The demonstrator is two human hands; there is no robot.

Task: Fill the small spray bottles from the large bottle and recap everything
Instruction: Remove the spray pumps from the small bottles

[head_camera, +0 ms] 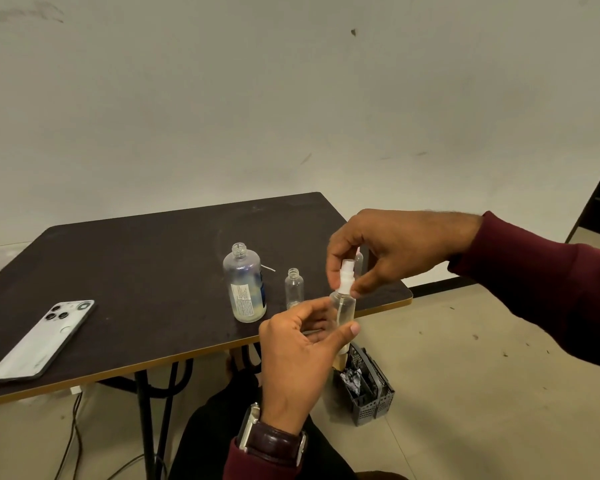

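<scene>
Head view: the left hand point(302, 344) grips a small spray bottle point(342, 308) upright, held in the air just off the near right edge of the worktop point(136, 271). The right hand point(388, 251) pinches its white spray cap point(346, 280). The cap should probably be turned squarely while the bottle stays vertical. The large bottle point(245, 285) and another small bottle point(294, 287) stand uncapped.

Your left hand point(298, 355) is raised palm-up in front of you, thumb and fingers curled in a grip, watch on the wrist. Your right hand point(392, 247) reaches in from the right above it, thumb and fingertips pinching downward, maroon sleeve.
</scene>
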